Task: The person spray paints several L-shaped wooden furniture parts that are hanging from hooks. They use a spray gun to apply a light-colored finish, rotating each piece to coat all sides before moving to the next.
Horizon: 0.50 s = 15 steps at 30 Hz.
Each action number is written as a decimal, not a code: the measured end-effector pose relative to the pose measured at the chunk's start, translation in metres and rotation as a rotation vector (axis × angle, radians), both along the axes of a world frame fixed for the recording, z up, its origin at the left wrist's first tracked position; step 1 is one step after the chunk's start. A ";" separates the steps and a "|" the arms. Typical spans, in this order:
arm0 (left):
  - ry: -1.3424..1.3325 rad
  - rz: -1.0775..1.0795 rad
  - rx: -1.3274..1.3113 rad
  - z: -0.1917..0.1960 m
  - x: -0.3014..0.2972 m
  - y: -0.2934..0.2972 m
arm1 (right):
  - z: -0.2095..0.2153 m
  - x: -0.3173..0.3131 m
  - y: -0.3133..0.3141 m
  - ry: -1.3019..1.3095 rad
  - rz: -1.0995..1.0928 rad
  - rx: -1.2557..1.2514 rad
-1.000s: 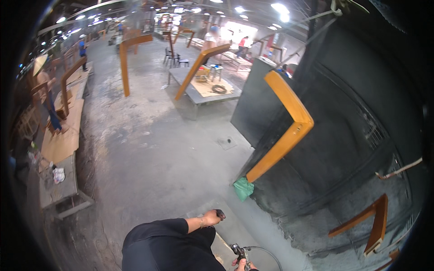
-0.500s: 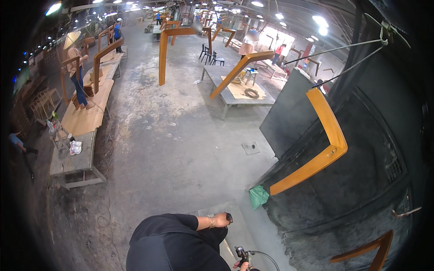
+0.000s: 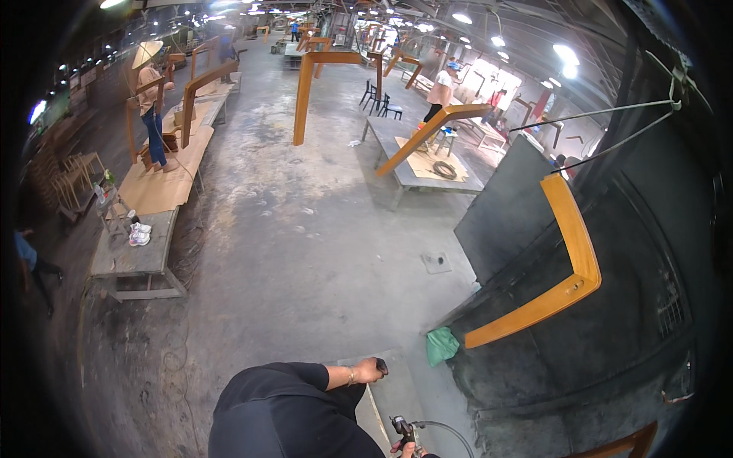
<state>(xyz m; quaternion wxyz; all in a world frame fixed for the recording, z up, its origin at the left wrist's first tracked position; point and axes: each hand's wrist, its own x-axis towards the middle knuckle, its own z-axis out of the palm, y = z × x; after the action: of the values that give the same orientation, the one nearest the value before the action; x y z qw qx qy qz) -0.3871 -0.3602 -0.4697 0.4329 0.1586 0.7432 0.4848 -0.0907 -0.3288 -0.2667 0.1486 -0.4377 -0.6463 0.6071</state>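
Note:
My left hand [image 3: 368, 371], with a band at the wrist, is closed around a small dark object [image 3: 382, 367] whose kind I cannot make out. At the lower edge my right hand [image 3: 407, 450] grips a spray gun [image 3: 402, 429]. A thin hose [image 3: 452, 432] curves away from the gun to the right. To the right of both hands, and apart from them, an angled orange-brown wooden piece [image 3: 582, 248] hangs by its upper end from a wire. Another wooden piece [image 3: 637, 443] shows partly at the bottom right.
A dark booth wall [image 3: 527, 382] stands on my right, with a green bag [image 3: 441, 346] at its foot. More angled wooden pieces [image 3: 304, 99] hang ahead. A low table [image 3: 427, 179] bears a coiled hose. At left, a person [image 3: 150, 99] in a straw hat stands on a long bench [image 3: 145, 259].
The view has shifted, so the hanging pieces and tables sit farther right and mostly lower. The bottom-right wooden piece has largely slipped out of sight. Both hands keep their holds.

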 end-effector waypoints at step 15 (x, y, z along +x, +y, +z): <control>0.018 -0.018 0.038 0.017 -0.006 -0.017 | 0.005 -0.004 -0.004 0.014 0.107 0.012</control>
<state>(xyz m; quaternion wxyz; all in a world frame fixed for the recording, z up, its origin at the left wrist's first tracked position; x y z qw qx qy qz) -0.3930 -0.3772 -0.4523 0.4273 0.1777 0.7364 0.4934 -0.0942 -0.3331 -0.2613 0.1233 -0.3974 -0.6714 0.6133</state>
